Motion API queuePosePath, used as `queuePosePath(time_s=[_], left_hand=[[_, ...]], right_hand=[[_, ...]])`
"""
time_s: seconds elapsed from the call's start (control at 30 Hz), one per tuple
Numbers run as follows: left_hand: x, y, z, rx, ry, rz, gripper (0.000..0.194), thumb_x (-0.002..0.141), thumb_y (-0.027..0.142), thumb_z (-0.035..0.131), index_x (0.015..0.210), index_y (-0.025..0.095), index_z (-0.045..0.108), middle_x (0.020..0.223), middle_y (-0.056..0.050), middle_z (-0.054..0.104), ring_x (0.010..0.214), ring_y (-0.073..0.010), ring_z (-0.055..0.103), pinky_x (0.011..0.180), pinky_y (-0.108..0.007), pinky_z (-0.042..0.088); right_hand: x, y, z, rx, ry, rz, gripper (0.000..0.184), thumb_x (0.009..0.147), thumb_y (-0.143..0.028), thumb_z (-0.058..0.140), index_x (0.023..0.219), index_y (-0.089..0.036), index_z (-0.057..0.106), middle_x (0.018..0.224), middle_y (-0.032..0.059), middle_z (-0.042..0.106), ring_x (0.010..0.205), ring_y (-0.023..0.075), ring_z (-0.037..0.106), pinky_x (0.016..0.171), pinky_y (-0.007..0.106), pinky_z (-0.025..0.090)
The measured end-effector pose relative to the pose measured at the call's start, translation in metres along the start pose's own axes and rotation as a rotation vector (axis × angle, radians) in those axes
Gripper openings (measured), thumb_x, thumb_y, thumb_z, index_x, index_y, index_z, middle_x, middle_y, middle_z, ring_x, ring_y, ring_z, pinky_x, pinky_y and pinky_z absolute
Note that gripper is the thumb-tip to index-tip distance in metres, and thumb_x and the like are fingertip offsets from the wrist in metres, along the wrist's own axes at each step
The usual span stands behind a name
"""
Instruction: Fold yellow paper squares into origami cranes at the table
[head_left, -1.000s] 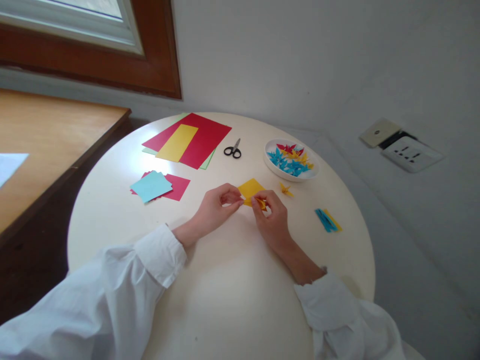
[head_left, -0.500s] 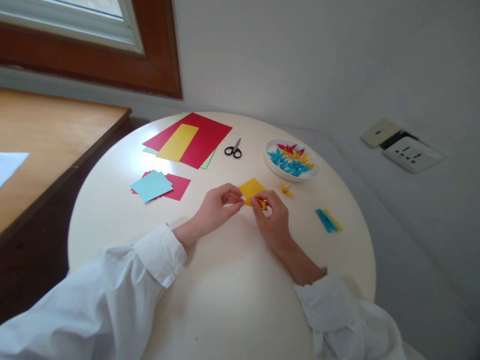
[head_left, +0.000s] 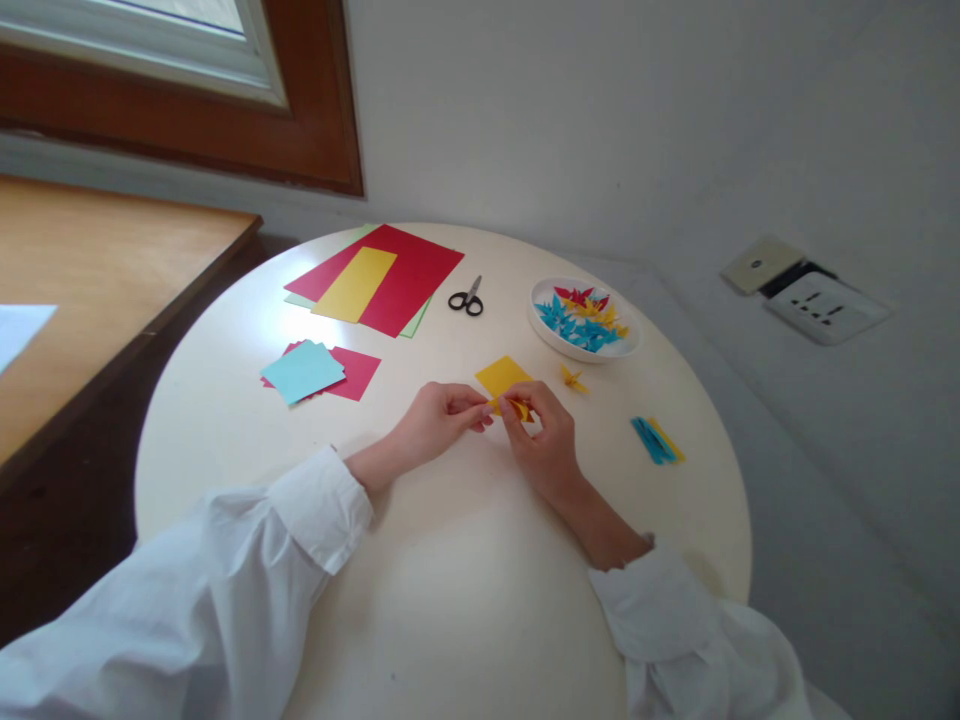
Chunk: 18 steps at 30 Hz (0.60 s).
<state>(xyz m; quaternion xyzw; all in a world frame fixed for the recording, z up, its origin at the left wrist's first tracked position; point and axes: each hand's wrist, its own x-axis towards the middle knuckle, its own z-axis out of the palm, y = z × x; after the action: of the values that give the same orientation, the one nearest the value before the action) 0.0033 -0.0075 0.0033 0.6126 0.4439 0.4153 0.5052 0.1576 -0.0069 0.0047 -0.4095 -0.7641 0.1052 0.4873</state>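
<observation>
Between my two hands is a small folded piece of yellow paper (head_left: 517, 408), partly hidden by the fingers. My left hand (head_left: 442, 415) pinches its left end between thumb and fingers. On its right side, my right hand (head_left: 545, 435) grips it with thumb and forefinger. Just beyond the fingertips a flat yellow paper square (head_left: 502, 374) lies on the table. To the right of that rests a yellow paper crane (head_left: 574, 379). A white dish (head_left: 544, 340) behind it holds several red, yellow and blue folded cranes (head_left: 581, 325).
Black-handled scissors (head_left: 466, 302) lie near the back of the round white table (head_left: 450, 600). Large red sheets (head_left: 405, 280) with a yellow strip (head_left: 356, 285) are at back left. Light blue squares (head_left: 304, 372) sit over pink ones (head_left: 360, 372). Folded blue strips (head_left: 651, 441) lie at right.
My left hand has lowered slightly, its fingers drawing closer together at the folded yellow paper's left end. The right hand has barely shifted. The things on the table stay in place.
</observation>
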Motion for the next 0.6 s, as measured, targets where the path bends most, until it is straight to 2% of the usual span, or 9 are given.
queuePosePath(time_s=[0.17, 0.6], left_hand=[[0.0008, 0.0011, 0.0015, -0.016, 0.014, -0.024, 0.021, 0.075, 0.031, 0.058, 0.075, 0.011, 0.066, 0.077, -0.007, 0.071, 0.065, -0.0127, 0.065, 0.061, -0.022, 0.052], [-0.0005, -0.0028, 0.0013, 0.024, 0.021, 0.024, 0.023, 0.078, 0.033, 0.055, 0.076, 0.012, 0.065, 0.076, -0.007, 0.071, 0.065, -0.0144, 0.066, 0.061, -0.024, 0.053]], right_hand=[[-0.0003, -0.0005, 0.0003, -0.016, 0.012, -0.001, 0.006, 0.081, -0.017, 0.051, 0.076, -0.019, 0.053, 0.073, 0.0015, 0.057, 0.065, 0.0128, 0.053, 0.058, 0.026, 0.045], [0.0003, -0.0015, 0.0002, -0.067, 0.015, -0.014, 0.006, 0.082, -0.020, 0.050, 0.076, -0.021, 0.052, 0.073, 0.0017, 0.058, 0.065, 0.0140, 0.054, 0.058, 0.028, 0.047]])
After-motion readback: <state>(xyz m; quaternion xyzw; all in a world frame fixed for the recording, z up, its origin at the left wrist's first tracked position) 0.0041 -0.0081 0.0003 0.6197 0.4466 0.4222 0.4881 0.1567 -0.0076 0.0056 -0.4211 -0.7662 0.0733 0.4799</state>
